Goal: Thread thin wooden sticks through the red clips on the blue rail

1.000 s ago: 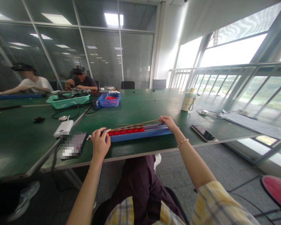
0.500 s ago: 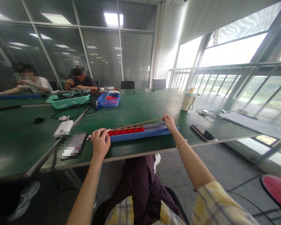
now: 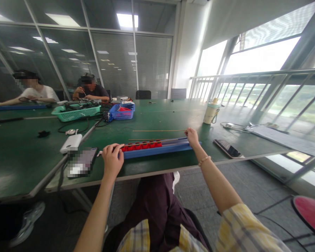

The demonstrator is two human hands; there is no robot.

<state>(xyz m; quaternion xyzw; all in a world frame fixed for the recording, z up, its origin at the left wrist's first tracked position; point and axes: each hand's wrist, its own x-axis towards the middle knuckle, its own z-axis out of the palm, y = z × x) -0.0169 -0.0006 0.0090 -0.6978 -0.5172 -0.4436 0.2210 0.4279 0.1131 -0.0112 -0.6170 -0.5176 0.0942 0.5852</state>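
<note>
A long blue tray (image 3: 160, 150) lies near the front edge of the green table (image 3: 157, 119). A row of red pieces (image 3: 141, 145) sits in its left half. My left hand (image 3: 112, 161) rests on the tray's left end, fingers curled over it. My right hand (image 3: 193, 137) is at the tray's right end and pinches the end of a thin wooden stick (image 3: 159, 131). The stick is lifted level above the tray and points left. A second thin stick (image 3: 147, 139) lies along the tray's far side.
A phone (image 3: 228, 148) lies right of the tray, a cup (image 3: 210, 112) beyond it. A white power bank (image 3: 70, 142) and another phone (image 3: 81, 162) lie to the left. Green (image 3: 76, 112) and blue (image 3: 121, 113) baskets stand farther back. Two people sit at the far left.
My right hand has raised the stick from a slant over the red pieces until it is level and clear of the tray. My left hand has stayed put.
</note>
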